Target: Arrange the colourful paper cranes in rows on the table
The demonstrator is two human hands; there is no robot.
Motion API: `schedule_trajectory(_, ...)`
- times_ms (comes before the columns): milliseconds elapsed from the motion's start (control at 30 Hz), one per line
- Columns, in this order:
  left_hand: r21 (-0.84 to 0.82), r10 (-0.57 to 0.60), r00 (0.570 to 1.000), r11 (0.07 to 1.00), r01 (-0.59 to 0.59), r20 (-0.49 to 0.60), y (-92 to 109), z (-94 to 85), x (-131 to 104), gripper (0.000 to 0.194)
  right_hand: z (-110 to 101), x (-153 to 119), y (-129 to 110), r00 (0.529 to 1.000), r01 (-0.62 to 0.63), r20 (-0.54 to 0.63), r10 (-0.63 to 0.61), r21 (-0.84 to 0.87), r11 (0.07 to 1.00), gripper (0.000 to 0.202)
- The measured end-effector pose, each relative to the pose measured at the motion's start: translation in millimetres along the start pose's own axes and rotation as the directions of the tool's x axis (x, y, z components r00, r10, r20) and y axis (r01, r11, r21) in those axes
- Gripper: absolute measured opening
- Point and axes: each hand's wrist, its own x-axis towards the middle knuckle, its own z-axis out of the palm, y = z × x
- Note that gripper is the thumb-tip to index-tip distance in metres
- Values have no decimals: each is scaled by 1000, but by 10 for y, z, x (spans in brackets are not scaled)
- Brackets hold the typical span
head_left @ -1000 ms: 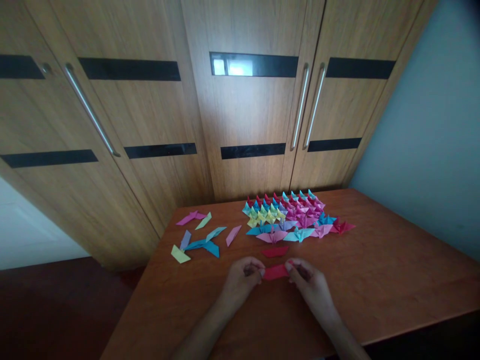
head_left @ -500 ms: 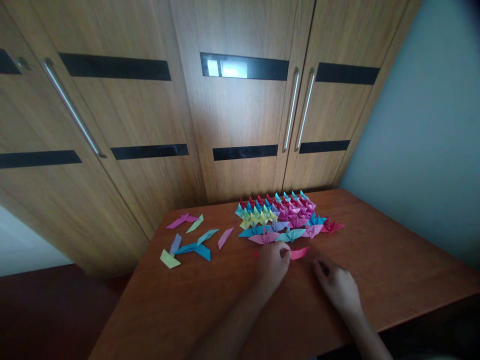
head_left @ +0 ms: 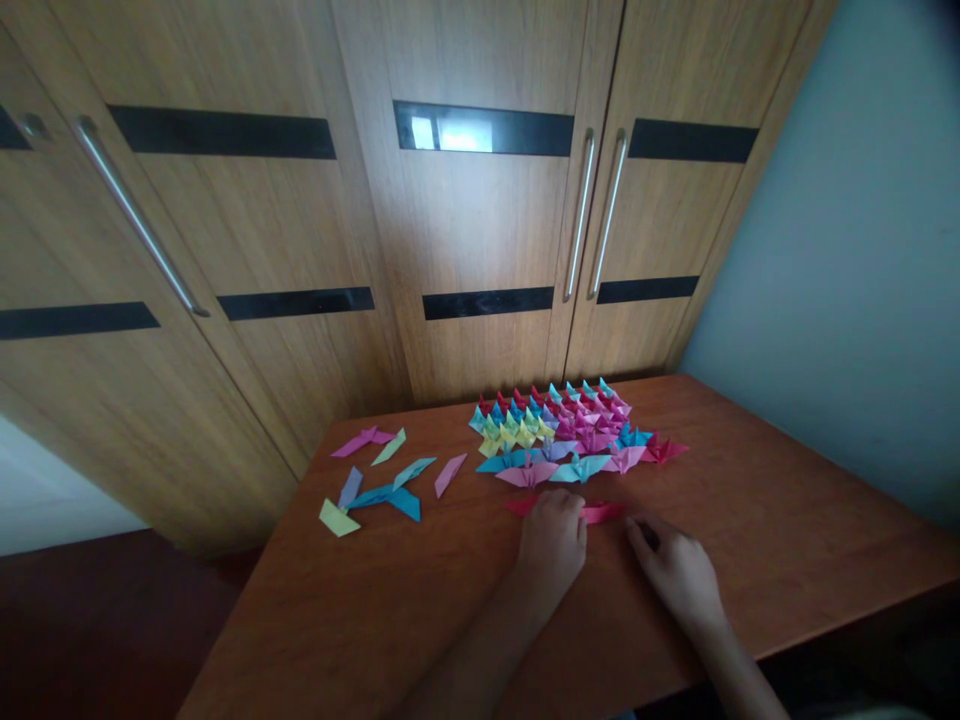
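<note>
A red folded paper crane [head_left: 602, 513] lies low over the table in front of the other cranes, its two wings stretched out sideways. My left hand [head_left: 553, 540] is closed around its middle, hiding the body. The right wing's tip reaches the closed thumb and forefinger of my right hand [head_left: 679, 570]. Just beyond stand several finished paper cranes, among them a pink crane [head_left: 528, 475], a light turquoise crane [head_left: 581, 468] and a red crane [head_left: 664, 450].
Tight rows of small cranes [head_left: 555, 415] fill the table's back. To the left lie several flat folded papers, including a blue piece [head_left: 405, 503], a yellow piece [head_left: 339, 518] and a pink piece [head_left: 451, 475]. A wooden wardrobe [head_left: 480, 230] rises behind the table [head_left: 360, 620].
My left hand has turned over the red crane and shifted slightly right and down. The crane's right wing now reaches my right fingertips, where a gap showed before.
</note>
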Motion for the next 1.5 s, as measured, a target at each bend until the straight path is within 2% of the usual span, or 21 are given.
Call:
schedule_trajectory(133,87,75,997,994,-72,-25,80,-71,-33,27,-9,-6,-15,1000,2,8,-2,-11,1000,35)
schedule_trajectory(200,128,125,992,984,-124,1,143,-85,-78,29,-14,-9,-17,1000,7,9,-7,-22,1000,35)
schedule_trajectory(333,147,249,965,955,-259,88,284,-4,-227,33,-12,-12,-6,1000,5,10,-5,-33,999,32)
schedule_trajectory(400,138,275,956,948,-287,99,329,71,-292,40,-9,-12,0,1000,9,6,-9,-20,1000,32)
schedule_trajectory(567,142,266,958,949,-280,109,331,186,-303,52,-3,-8,9,1000,15,-1,-15,2,1000,31)
schedule_trajectory(867,171,259,957,945,-279,130,269,87,-196,44,6,-2,22,1000,15,-22,-15,2,1000,30)
schedule_trajectory(1167,173,242,963,950,-260,116,272,112,-203,45,1,-9,13,1000,17,6,-17,8,1000,30)
schedule_trajectory(1267,160,257,960,949,-272,111,302,51,-239,45,2,-13,13,1000,25,2,-25,12,1000,31)
schedule_trajectory(1367,128,256,960,954,-270,116,265,-95,-298,40,-4,-20,20,1000,26,4,-26,7,1000,33)
schedule_trajectory(1500,87,183,979,978,-191,91,-19,-402,-399,40,1,-27,26,1000,19,9,-19,34,999,33)
